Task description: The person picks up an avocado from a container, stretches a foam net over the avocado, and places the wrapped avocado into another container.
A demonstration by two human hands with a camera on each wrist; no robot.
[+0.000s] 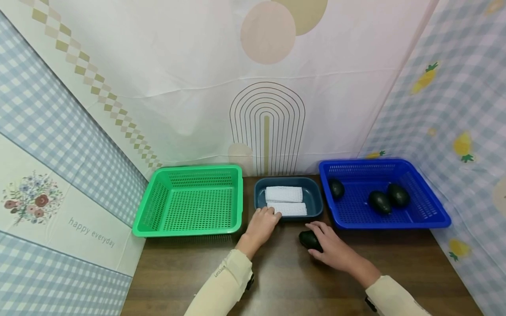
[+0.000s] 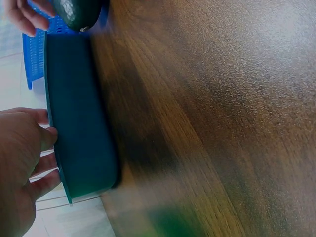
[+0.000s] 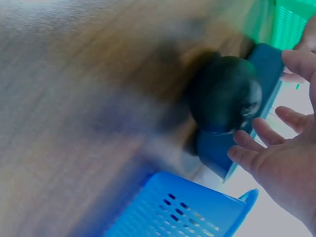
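Observation:
My left hand (image 1: 262,224) is at the front left rim of a dark teal tray (image 1: 314,189), its thumb outside and its fingertips partly hidden behind the rim. Inside the tray lie two white foam net sleeves (image 1: 283,194). In the left wrist view the hand (image 2: 22,163) pinches the tray's rim (image 2: 79,113). Over a dark green avocado (image 1: 309,240) in front of the tray is my right hand (image 1: 334,250). The right wrist view shows its fingers spread loosely beside the avocado (image 3: 222,96), the tips close to its skin; whether they touch cannot be told.
A green basket (image 1: 239,202) stands left of the tray on the wooden table (image 1: 276,281). To the right, a blue basket (image 1: 391,224) holds three avocados (image 1: 379,202). Patterned cloth (image 1: 189,87) hangs behind and at both sides.

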